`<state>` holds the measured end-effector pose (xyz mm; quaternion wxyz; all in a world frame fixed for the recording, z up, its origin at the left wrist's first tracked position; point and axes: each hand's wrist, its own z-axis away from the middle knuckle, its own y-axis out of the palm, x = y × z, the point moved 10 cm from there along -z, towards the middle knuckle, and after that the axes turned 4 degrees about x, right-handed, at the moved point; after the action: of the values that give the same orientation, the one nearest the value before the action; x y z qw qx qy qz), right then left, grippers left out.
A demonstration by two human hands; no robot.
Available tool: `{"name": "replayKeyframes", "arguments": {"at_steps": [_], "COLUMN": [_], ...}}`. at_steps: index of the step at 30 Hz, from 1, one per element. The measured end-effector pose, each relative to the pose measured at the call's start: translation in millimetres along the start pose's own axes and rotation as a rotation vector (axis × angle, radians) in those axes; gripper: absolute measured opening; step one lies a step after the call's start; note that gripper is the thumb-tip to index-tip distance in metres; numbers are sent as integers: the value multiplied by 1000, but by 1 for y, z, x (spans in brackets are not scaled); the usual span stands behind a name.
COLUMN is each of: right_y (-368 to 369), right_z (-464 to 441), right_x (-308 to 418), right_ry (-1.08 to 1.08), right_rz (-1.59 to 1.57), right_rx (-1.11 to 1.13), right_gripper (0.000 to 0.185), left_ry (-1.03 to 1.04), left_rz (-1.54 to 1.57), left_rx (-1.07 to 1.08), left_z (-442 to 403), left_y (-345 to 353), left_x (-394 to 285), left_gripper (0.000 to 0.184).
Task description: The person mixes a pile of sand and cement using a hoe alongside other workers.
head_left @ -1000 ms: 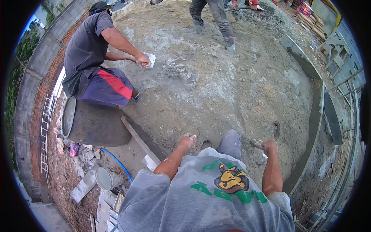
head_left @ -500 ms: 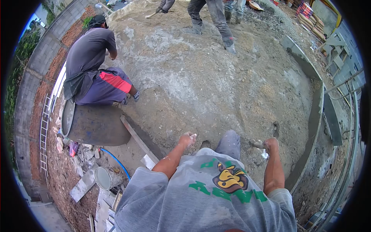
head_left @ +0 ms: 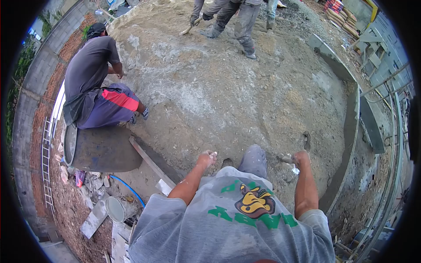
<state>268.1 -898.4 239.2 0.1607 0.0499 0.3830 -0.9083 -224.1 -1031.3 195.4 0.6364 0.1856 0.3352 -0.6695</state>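
My left hand (head_left: 207,158) is curled closed just above the grey sandy ground, with whitish residue on the fingertips. Nothing sticks out of it. On the other side of my bent knee (head_left: 254,158), my right hand (head_left: 301,158) is closed round what looks like a mortar-caked trowel (head_left: 285,158). Its grey end points left, toward the knee, and a shiny patch catches light below my fingers. The handle is hidden in my grip. Rough, damp mortar or sand (head_left: 210,118) spreads out in front of both hands.
A co-worker (head_left: 94,83) sits on a dark barrel (head_left: 103,151) at the left. Beyond, another person (head_left: 243,26) stands near a wooden handle (head_left: 192,29). A plank (head_left: 151,158), a bucket (head_left: 117,207) and a blue hose (head_left: 129,187) lie left; a low wall (head_left: 348,144) borders the right.
The whole view has shifted slightly. At the far side, the bent person with the wooden handle has come further right, beside the standing legs. My hands keep nearly the same pose.
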Motion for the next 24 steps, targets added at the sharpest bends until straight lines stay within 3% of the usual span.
{"name": "replayKeyframes", "arguments": {"at_steps": [7,10,24], "right_y": [2,6,-2], "right_z": [2,-1,44], "right_x": [-18,-21,-28], "right_ry": [110,132,362], "right_rz": [-252,-288,-611], "right_rx": [38,35,41], "right_gripper": [28,30,34], "left_ry": [58,-3,5], "left_rz": [63,50,-3], "left_rx": [32,41,94], "left_z": [-33,6,12], "left_y": [7,5,7], "left_x": [24,-7,-6], "left_gripper": [32,30,29]}}
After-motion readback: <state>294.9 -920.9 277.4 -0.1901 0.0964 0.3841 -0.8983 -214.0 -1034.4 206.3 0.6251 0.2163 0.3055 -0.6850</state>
